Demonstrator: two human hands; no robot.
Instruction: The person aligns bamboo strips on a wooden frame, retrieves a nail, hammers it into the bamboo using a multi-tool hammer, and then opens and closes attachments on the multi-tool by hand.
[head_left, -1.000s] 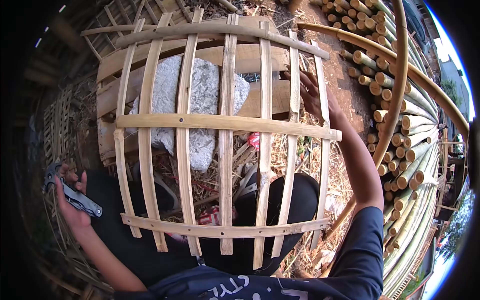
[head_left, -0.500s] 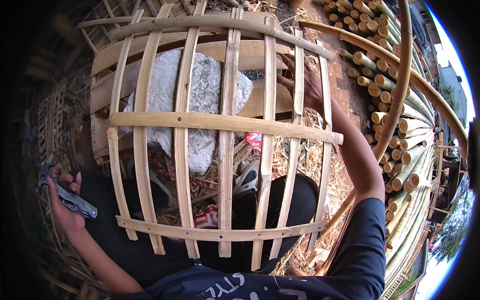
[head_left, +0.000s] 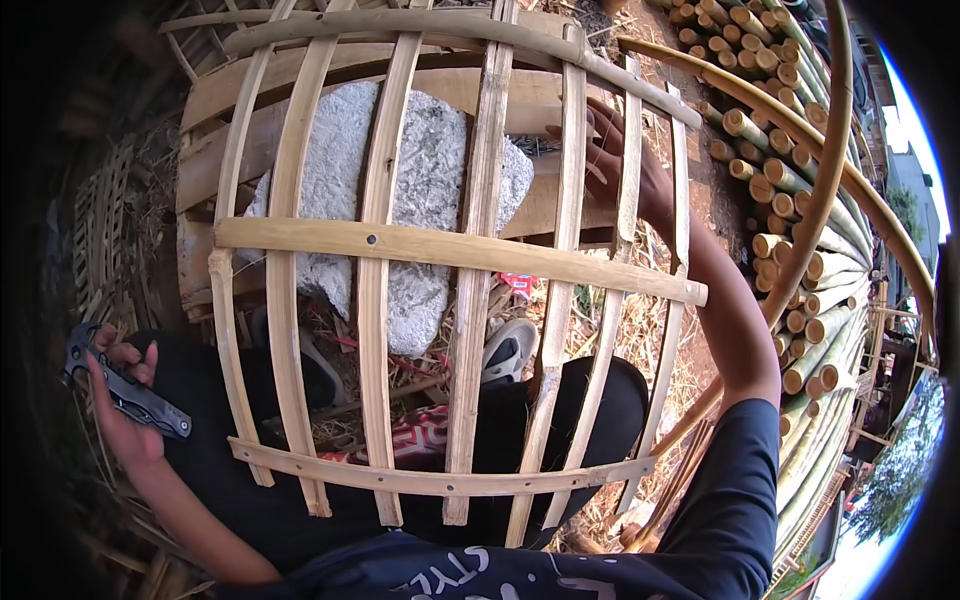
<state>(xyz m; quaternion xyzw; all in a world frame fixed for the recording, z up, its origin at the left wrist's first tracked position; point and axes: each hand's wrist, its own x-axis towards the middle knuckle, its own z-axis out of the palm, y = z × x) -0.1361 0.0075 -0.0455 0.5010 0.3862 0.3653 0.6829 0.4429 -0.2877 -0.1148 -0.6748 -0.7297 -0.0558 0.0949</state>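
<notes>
A lattice of pale bamboo slats (head_left: 460, 248) with crossbars lies over my legs and a rough pale stone (head_left: 425, 165). My left hand (head_left: 125, 390), at the lower left, is closed round a grey metal tool (head_left: 148, 400). At the upper right my right hand (head_left: 625, 165) is behind the lattice's right slats, its fingers apart over the wooden boards (head_left: 560, 200) beside the stone. Small dark items, perhaps nails, show between the slats near those fingers. Slats partly cover this hand.
Stacked bamboo poles (head_left: 800, 270) fill the right side, with a curved bamboo pole (head_left: 835, 150) in front of them. Straw and a red and white wrapper (head_left: 420, 432) lie beneath the lattice. More lattice work (head_left: 100, 220) stands at the left.
My right hand has moved from the lattice's right edge inward over the boards behind the slats. The lattice has shifted slightly in view. My left hand still holds the tool.
</notes>
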